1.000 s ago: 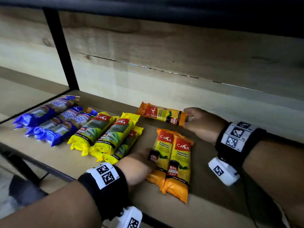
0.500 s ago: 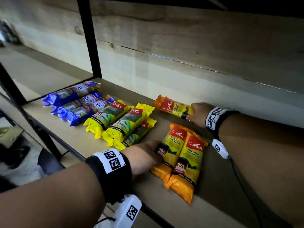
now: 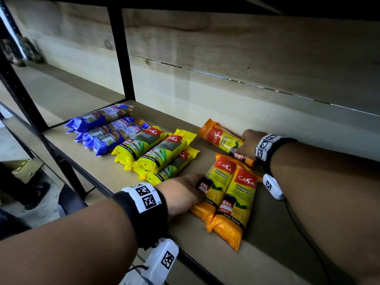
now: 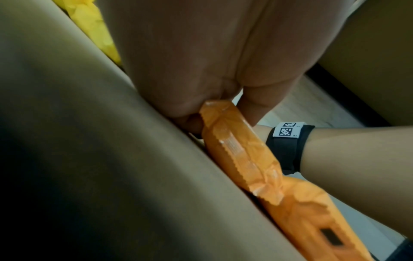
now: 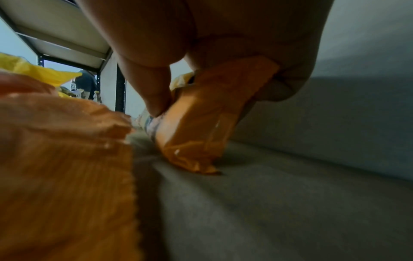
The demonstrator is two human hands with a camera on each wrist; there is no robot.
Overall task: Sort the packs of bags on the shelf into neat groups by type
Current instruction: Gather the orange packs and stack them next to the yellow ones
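So the right hand (image 3: 247, 144) has its thumb and fingers (image 5: 154, 91) pinched around the near end of 1 orange pack (image 3: 221, 137), which lies slanted at the back of the shelf (image 3: 115, 175), its pinched end right behind the other orange packs. The left hand (image 3: 181, 194) grips the left edge of the pair of orange packs (image 3: 228, 194); in the left wrist view its curled fingers (image 4: 190, 113) clamp that edge against the board. Those 2 lie side by side, touching, between both hands. Just beyond the left fingers sit 3 yellow packs (image 3: 156, 153), bunched together, and past those 3 blue packs (image 3: 104, 128) by the black upright (image 3: 123, 58).
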